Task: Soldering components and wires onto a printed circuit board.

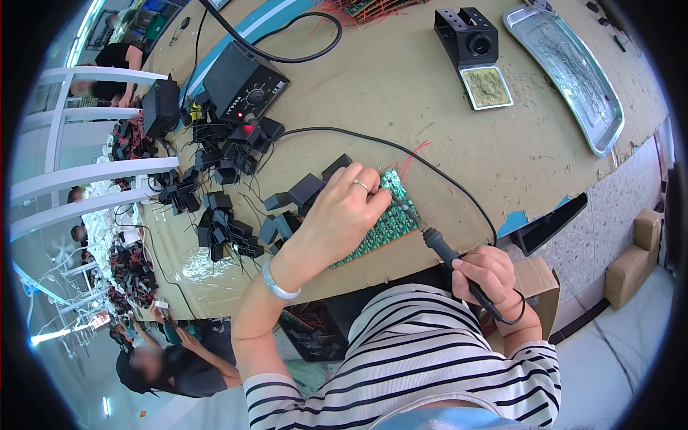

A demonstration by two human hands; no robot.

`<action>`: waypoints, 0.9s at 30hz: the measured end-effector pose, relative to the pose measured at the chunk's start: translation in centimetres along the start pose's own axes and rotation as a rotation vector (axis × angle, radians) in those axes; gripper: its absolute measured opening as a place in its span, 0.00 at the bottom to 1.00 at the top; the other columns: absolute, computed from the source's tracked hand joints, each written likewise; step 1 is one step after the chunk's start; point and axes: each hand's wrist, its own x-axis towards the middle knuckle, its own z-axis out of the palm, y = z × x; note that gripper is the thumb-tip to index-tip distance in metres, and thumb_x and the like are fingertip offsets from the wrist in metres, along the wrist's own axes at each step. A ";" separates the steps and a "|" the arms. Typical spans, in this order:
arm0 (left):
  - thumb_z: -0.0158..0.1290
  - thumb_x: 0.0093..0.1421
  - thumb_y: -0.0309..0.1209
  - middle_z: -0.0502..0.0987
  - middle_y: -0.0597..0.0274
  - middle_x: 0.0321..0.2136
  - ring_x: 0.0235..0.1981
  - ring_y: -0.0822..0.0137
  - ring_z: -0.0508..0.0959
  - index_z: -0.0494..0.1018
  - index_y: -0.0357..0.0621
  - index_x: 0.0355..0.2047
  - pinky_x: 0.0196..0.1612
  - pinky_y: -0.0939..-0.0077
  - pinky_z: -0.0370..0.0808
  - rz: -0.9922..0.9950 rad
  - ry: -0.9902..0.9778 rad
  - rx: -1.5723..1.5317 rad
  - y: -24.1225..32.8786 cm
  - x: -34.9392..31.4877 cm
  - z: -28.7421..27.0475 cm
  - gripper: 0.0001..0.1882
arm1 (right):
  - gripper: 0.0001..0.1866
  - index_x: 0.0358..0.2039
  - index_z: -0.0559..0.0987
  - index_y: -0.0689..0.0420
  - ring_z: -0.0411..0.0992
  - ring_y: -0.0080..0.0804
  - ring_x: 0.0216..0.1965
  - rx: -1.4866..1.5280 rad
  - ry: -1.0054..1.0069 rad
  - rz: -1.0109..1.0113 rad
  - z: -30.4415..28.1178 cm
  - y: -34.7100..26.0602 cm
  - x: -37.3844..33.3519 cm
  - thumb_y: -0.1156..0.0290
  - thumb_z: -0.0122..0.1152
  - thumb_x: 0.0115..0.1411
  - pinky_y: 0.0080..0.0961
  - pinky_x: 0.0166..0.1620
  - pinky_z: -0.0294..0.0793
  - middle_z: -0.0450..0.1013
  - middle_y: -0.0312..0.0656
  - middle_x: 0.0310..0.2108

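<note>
A green panel of small circuit boards (393, 226) lies on the table in front of me, with thin red wires (417, 153) sticking out past its far end. My right hand (487, 276) is wrapped round the black handle of a soldering iron (438, 246). The iron slants far-left, its metal tip at the upper part of the panel. Over the panel's left side, my left hand (340, 208) has its fingertips pinched together close to the tip; what they hold is hidden. Black plastic box-shaped parts (307, 189) lie just left of that hand.
A soldering station (244, 82) with a lit red light stands far left, its cable curving round to the iron. More black parts with leads (226, 229) lie leftward. Far right are an iron stand (466, 39) and a metal tray (534, 54). A co-worker (193, 365) sits at left.
</note>
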 end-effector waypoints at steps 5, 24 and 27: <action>0.56 0.48 0.18 0.68 0.57 0.32 0.37 0.58 0.71 0.73 0.36 0.30 0.41 0.65 0.73 0.051 -0.027 0.059 0.1 0.3 0.1 0.07 | 0.12 0.36 0.78 0.61 0.74 0.34 0.21 -0.034 -0.017 -0.030 0.1 -0.1 -0.1 0.82 0.66 0.49 0.27 0.26 0.75 0.74 0.39 0.24; 0.55 0.48 0.23 0.72 0.56 0.31 0.38 0.60 0.72 0.71 0.39 0.24 0.40 0.71 0.72 0.161 -0.022 0.187 0.1 0.9 -0.1 0.04 | 0.14 0.39 0.77 0.62 0.74 0.34 0.21 -0.091 0.085 -0.011 -1.9 0.0 -0.8 0.83 0.65 0.50 0.27 0.25 0.76 0.74 0.39 0.25; 0.55 0.49 0.24 0.74 0.57 0.32 0.38 0.61 0.73 0.72 0.40 0.24 0.42 0.71 0.71 0.140 -0.035 0.170 0.1 1.0 -0.1 0.03 | 0.14 0.39 0.77 0.61 0.74 0.34 0.21 -0.088 0.088 -0.004 -1.9 -0.1 -0.8 0.82 0.66 0.51 0.27 0.26 0.77 0.74 0.39 0.25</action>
